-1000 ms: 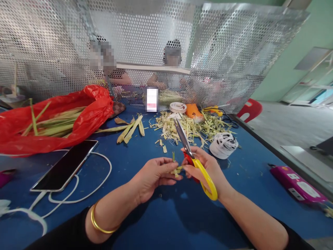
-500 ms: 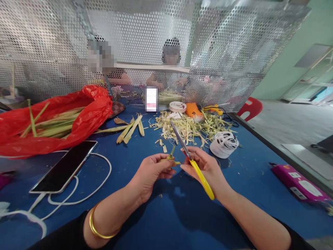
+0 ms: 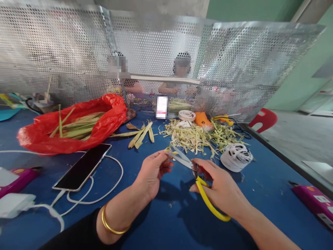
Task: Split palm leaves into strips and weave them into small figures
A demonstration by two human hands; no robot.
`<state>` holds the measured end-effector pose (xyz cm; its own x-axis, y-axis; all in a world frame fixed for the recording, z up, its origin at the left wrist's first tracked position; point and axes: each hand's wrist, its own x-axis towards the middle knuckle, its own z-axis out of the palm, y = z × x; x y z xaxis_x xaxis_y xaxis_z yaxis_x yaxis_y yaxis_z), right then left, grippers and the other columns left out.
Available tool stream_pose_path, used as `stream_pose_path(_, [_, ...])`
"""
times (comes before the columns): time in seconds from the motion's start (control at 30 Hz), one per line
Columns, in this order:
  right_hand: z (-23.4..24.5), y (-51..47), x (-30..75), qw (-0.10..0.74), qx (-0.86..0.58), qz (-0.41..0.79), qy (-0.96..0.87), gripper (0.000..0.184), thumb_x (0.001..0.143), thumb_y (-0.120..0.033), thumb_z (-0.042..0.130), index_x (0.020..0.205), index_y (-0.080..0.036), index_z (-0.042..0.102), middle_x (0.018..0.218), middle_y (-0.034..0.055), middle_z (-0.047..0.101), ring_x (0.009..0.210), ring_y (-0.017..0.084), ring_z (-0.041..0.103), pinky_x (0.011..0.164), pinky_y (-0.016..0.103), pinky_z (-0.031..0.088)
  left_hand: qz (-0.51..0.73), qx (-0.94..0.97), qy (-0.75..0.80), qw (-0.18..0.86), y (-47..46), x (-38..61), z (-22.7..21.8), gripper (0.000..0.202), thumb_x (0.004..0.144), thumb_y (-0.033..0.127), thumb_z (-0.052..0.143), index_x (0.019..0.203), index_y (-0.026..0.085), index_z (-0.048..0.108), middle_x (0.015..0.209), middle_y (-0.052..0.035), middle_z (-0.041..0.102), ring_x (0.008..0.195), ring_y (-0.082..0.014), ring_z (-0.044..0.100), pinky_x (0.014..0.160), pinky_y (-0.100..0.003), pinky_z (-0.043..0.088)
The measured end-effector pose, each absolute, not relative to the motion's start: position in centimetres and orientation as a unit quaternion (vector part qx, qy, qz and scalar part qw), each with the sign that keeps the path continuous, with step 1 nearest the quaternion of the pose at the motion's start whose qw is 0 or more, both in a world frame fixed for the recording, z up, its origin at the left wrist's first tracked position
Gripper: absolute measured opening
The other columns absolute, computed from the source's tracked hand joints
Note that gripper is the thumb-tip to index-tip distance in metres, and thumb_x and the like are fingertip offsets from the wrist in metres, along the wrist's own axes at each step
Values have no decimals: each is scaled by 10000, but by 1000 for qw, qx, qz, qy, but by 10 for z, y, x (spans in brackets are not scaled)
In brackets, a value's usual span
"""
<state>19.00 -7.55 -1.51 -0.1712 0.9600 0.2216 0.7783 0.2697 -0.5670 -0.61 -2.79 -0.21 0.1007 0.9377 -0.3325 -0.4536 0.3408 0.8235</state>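
Note:
My left hand (image 3: 153,170) pinches a small piece of dried leaf (image 3: 171,151) between thumb and forefinger; much of the piece is hidden by the fingers. In my right hand (image 3: 217,182) are yellow-handled scissors (image 3: 206,199). Their blades are parted and point left, with the tips at the leaf piece. A heap of pale leaf trimmings (image 3: 191,137) lies just beyond both hands. To the right of it stands a roll of white strip (image 3: 236,157). Several longer dry leaves (image 3: 142,136) lie beyond my left hand.
A red plastic bag (image 3: 104,139) of long leaves sits at the left, behind a phone (image 3: 83,168) with a white cable. A lit phone (image 3: 161,107) leans against the perforated metal screen (image 3: 158,52). Tape (image 3: 186,115) and an orange packet (image 3: 203,121) border the trimmings. Two people sit behind the screen.
The scissors have swung from pointing away to pointing left, and their blades have parted. Their tips have come to the leaf piece in my left hand. The camera view has shifted.

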Motion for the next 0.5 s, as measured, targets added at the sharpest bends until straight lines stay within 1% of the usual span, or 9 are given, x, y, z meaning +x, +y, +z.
stream_pose_path(0.1, [-14, -76, 189, 275, -570, 158, -758, 600, 703, -483, 706, 1228, -249, 530, 1035, 81, 615, 859, 233, 606, 765, 360, 511, 505, 279, 440, 688, -29, -5, 0, 191, 618, 193, 715, 792, 118, 693, 646, 6, 630, 523, -61, 543, 493, -174, 418])
stream_pose_path(0.23, [-13, -78, 189, 281, -559, 161, -763, 584, 718, -454, 704, 1242, -254, 538, 1006, 71, 620, 829, 216, 607, 739, 325, 519, 506, 292, 438, 684, -30, -4, -1, 199, 618, 189, 695, 806, 125, 690, 644, 9, 624, 543, -66, 535, 511, -176, 426])
stream_pose_path(0.4, [-14, -78, 189, 280, -564, 212, -748, 547, 742, -432, 692, 1241, -256, 553, 912, 45, 619, 731, 180, 597, 673, 281, 524, 500, 312, 429, 685, -29, -4, -3, 156, 632, 161, 663, 782, 122, 683, 645, 7, 607, 563, -75, 535, 524, -182, 445])
stream_pose_path(0.5, [-15, -79, 189, 284, -563, 222, -744, 535, 747, -417, 690, 1242, -260, 562, 958, 58, 629, 782, 195, 610, 681, 282, 528, 501, 306, 433, 684, -29, -3, -3, 169, 630, 167, 677, 792, 121, 682, 646, 6, 606, 562, -76, 536, 521, -181, 444])
